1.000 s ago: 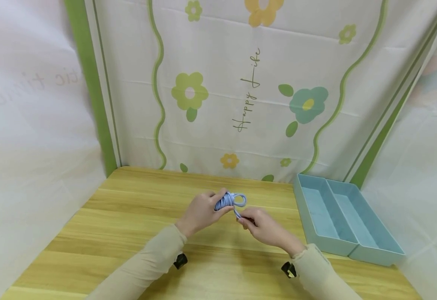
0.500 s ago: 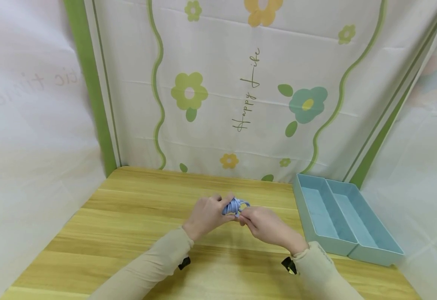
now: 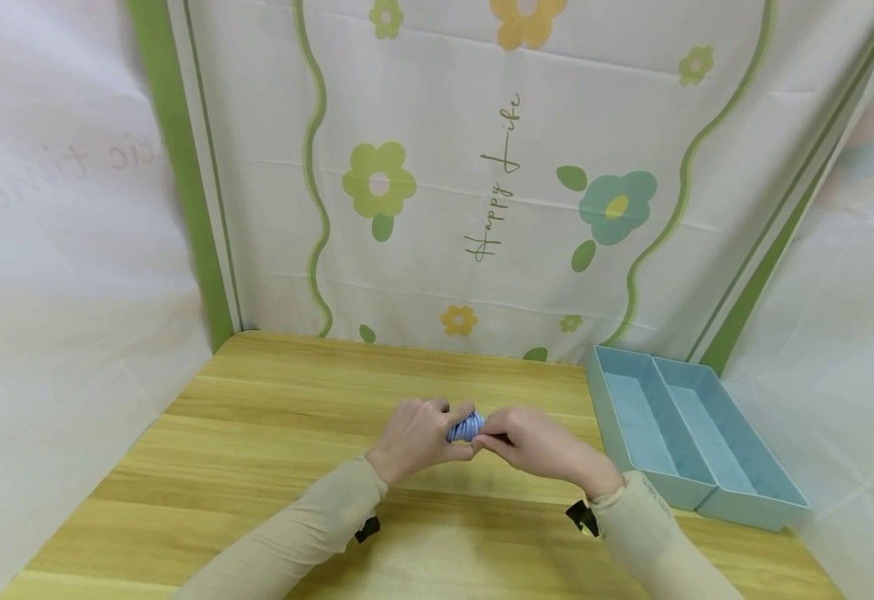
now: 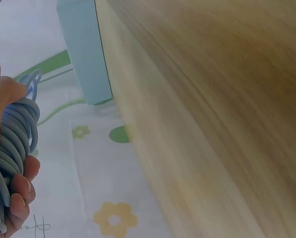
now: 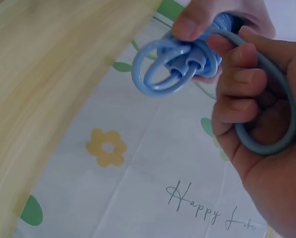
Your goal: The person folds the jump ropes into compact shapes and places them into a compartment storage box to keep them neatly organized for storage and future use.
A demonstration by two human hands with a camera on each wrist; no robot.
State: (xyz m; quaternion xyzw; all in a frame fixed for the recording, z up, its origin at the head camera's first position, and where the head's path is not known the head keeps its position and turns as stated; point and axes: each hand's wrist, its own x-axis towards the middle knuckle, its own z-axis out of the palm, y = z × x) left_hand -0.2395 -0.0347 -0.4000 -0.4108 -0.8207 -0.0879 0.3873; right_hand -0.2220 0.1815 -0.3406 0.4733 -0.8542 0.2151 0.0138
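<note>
Head view: cable bundle point(image 3: 467, 427) between both grips.

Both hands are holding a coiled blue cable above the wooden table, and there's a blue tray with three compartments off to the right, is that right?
Not quite: the blue tray has two compartments, as the head view shows. Both hands do hold the coiled blue cable above the wooden table.

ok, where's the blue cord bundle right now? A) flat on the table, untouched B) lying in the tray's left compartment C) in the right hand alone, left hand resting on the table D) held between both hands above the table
D: the blue cord bundle sits between the left hand and the right hand, both gripping it above the table; both compartments of the tray are bare.
</note>
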